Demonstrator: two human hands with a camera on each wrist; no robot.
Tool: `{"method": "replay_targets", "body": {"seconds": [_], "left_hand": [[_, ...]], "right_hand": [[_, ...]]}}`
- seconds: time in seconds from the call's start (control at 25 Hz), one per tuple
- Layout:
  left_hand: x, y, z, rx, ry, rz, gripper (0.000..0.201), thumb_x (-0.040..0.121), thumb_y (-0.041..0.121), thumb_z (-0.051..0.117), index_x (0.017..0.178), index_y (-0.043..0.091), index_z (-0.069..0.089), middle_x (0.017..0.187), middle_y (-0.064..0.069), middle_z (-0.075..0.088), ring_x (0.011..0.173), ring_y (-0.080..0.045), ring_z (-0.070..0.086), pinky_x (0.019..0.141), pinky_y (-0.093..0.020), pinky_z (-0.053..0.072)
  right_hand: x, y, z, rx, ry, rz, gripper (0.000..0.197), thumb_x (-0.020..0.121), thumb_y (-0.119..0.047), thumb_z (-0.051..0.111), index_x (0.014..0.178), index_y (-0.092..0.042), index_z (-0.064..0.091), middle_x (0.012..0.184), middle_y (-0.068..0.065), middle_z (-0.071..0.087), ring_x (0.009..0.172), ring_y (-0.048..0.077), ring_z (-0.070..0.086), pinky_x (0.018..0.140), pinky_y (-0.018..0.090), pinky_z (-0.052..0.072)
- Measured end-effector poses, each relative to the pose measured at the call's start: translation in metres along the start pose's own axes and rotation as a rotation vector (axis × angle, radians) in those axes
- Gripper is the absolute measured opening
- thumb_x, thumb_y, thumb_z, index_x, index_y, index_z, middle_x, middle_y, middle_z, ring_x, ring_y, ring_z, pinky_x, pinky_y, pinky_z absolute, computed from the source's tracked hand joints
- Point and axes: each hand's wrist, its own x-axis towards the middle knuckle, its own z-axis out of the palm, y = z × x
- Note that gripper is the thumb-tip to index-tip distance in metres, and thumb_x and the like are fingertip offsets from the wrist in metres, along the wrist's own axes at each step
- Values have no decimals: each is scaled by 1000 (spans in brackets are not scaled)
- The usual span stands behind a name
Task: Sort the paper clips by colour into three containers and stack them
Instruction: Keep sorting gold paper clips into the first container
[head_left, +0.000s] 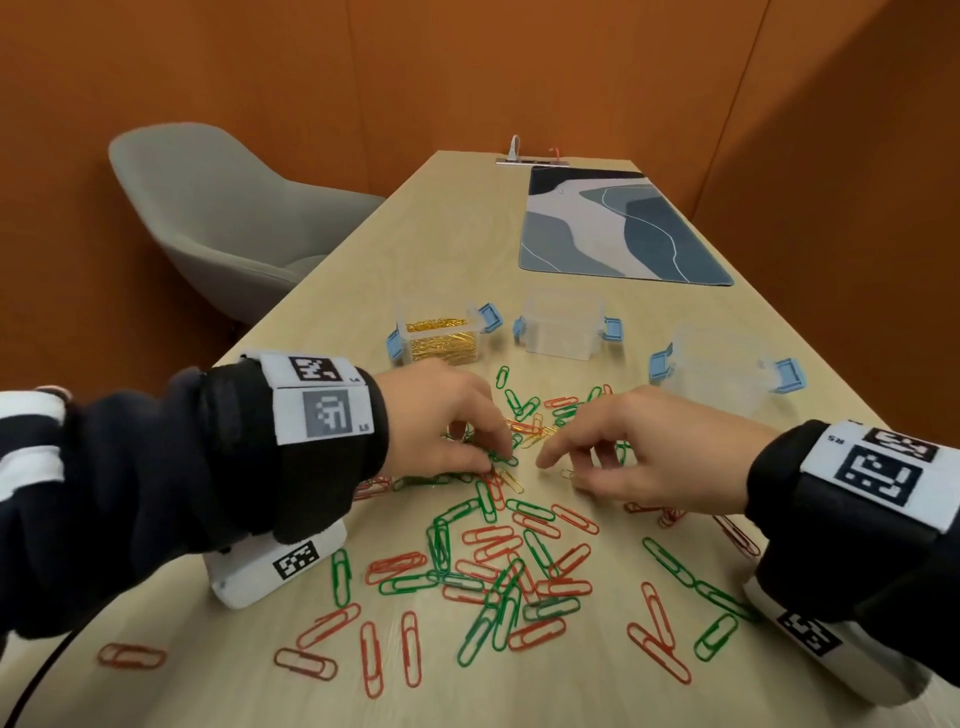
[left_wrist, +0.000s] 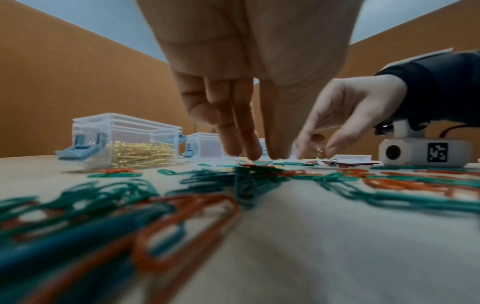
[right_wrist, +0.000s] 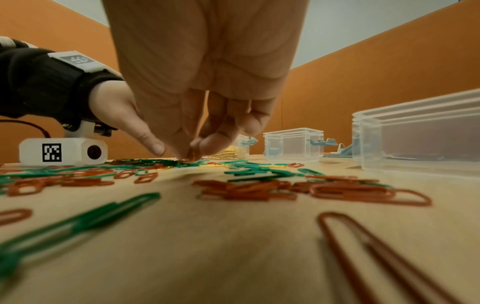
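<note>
Red, green and a few gold paper clips (head_left: 498, 556) lie scattered over the wooden table (head_left: 597, 691). Three clear containers with blue latches stand behind them: the left one (head_left: 441, 338) holds gold clips, the middle one (head_left: 563, 327) and the right one (head_left: 727, 369) hold none. My left hand (head_left: 496, 460) has its fingertips (left_wrist: 253, 155) and thumb close together on the tangle at the pile's far side; whether a clip sits between them is hidden. My right hand (head_left: 558, 467), just to its right, pinches small gold clips (right_wrist: 192, 153) between thumb and fingers, low over the table.
A patterned blue-grey desk mat (head_left: 623, 228) lies at the far right of the table, and a grey chair (head_left: 218, 223) stands at the far left. White wrist cameras (head_left: 275, 566) hang under both forearms, close to the clips.
</note>
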Motion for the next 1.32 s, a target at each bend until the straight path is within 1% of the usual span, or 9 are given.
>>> {"method": "replay_targets", "body": {"seconds": [0.08,0.24,0.4,0.64,0.72,0.84,1.04,1.2,1.32], "left_hand": [[-4,0,2,6,-14,-13,24,86,41,58,103,30,71,98,11,61,84,-5,54,85,-27,47],[-3,-4,3,-25,118,-58,23,83,44,60,92,26,72,76,16,53,64,0,49,67,-15,39],[4,4,3,-73,14,41,20,80,40,66,97,30,73,88,13,59,70,1,49,73,-22,45],[20,18,7,-11,-49,70,16,85,34,62,98,27,68,89,13,54,74,-1,46,68,-14,36],[19,15,8,-10,-34,16,12,86,29,60,95,25,66,91,11,60,77,-3,49,72,-17,40],[9,7,7,-38,4,-62,13,84,30,61,96,26,64,84,11,65,74,-4,56,76,-23,49],[1,5,4,-96,140,-111,21,83,44,60,99,31,64,75,14,59,64,2,49,70,-23,48],[12,8,4,-80,65,-112,24,83,45,60,97,28,70,88,12,66,80,-5,58,80,-31,52],[22,12,3,-82,23,-103,19,83,38,64,95,26,71,95,10,68,89,-8,61,85,-32,52]], "right_hand": [[1,3,0,-58,20,40,26,91,-24,53,111,-35,65,89,-14,60,78,5,53,72,14,44],[5,14,-3,-46,251,167,21,90,-22,55,104,-28,70,72,-23,51,65,-2,49,57,1,38],[12,11,-3,-43,221,155,18,88,-26,61,101,-28,71,73,-22,53,63,-3,48,56,0,37],[31,5,-2,-71,180,130,19,84,-25,66,102,-25,72,78,-15,58,63,-4,47,55,5,33],[35,5,0,-66,158,158,17,83,-24,67,99,-24,73,83,-11,64,69,2,52,61,11,37],[34,8,-1,-25,152,222,12,82,-18,67,92,-20,73,72,-13,60,67,3,54,56,9,37],[32,8,-1,-26,130,219,9,84,-19,64,88,-22,72,69,-14,59,60,1,51,52,8,31],[33,8,-3,-34,224,209,12,84,-21,65,91,-26,72,69,-17,56,62,-1,48,53,9,30],[32,7,-3,-14,154,232,12,77,-25,74,89,-26,74,70,-17,58,65,-1,51,55,9,32]]}}
